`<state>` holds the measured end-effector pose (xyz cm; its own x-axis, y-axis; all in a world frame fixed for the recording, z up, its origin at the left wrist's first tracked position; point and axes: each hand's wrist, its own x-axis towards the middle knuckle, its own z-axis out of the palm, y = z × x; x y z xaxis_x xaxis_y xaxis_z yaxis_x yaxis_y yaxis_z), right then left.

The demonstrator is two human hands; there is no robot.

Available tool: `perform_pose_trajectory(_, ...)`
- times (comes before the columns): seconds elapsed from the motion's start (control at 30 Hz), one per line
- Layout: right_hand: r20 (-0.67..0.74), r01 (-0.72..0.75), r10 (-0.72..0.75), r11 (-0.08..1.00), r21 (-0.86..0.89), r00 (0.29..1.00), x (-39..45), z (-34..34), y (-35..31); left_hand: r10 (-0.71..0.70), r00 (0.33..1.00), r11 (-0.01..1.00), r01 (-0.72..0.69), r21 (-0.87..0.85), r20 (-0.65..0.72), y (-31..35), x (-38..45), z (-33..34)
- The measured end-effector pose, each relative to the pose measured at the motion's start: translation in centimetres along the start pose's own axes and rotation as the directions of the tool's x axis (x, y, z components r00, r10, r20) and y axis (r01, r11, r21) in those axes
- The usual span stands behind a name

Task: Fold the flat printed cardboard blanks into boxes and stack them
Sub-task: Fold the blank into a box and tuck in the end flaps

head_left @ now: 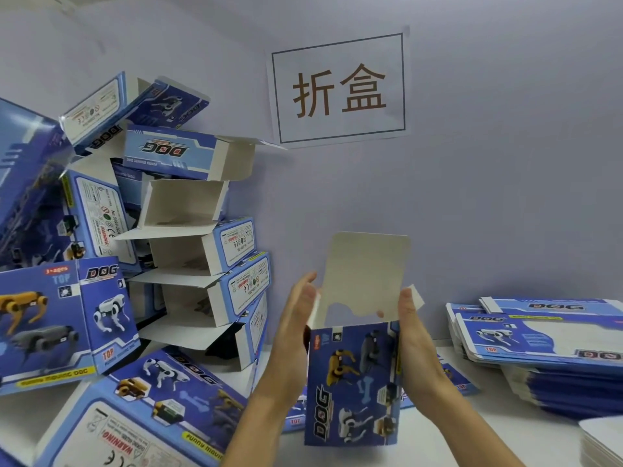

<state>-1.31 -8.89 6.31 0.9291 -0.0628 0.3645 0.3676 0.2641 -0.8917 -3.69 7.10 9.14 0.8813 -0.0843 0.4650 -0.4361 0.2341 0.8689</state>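
Observation:
A blue printed cardboard box with robot-dog pictures stands upright in front of me, its white top flap sticking up open. My left hand presses flat against the box's left side near the top. My right hand holds the right side, fingers by a small side flap. A stack of flat printed blanks lies on the white table at the right. Several folded boxes are piled against the wall at the left, open ends facing me.
More folded boxes lie at the lower left, one tipped flat. A paper sign with two characters hangs on the grey wall. A white stack edge shows at the bottom right. The white table runs under everything.

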Motion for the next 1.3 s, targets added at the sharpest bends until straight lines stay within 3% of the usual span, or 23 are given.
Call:
perform_pose_trajectory(0.1,0.062,-0.076,0.071,0.994,0.078,0.996,0.0,-0.3,-0.2,0.075,0.997,0.987,-0.078,0.143,0.028,-0.8,-0.1,0.6)
perform_pose_trajectory(0.23,0.166,-0.078,0.055,0.987,0.137,0.985,-0.1,0.0,-0.3,0.18,0.968,0.96,-0.134,0.246,-0.176,-1.6,0.3,1.1)
perform_pose_trajectory(0.47,0.075,0.004,0.001,0.997,-0.076,0.997,-0.2,1.2,-0.9,0.22,0.92,0.962,-0.15,0.229,-0.324,-1.6,0.6,0.5)
perform_pose_trajectory(0.73,0.179,-0.019,0.037,0.995,-0.101,0.983,0.9,-1.2,-1.7,0.108,0.947,0.992,-0.081,0.101,-0.304,-1.8,0.2,1.1)
perform_pose_trajectory(0.97,0.063,0.009,-0.006,0.999,-0.052,0.998,0.7,-1.6,-1.3,0.027,0.999,0.998,-0.026,0.058,-0.021,-3.0,0.3,0.4)
perform_pose_trajectory(1.13,0.114,-0.08,0.078,0.997,0.018,0.99,0.1,-1.6,-0.6,-0.03,1.0,1.0,0.03,-0.008,0.001,-3.0,0.3,0.1)
perform_pose_trajectory(1.3,0.186,-0.17,0.152,0.982,0.08,0.971,-0.3,-1.8,-0.4,-0.066,0.997,0.997,0.067,0.031,-0.042,-2.4,0.6,-0.4)
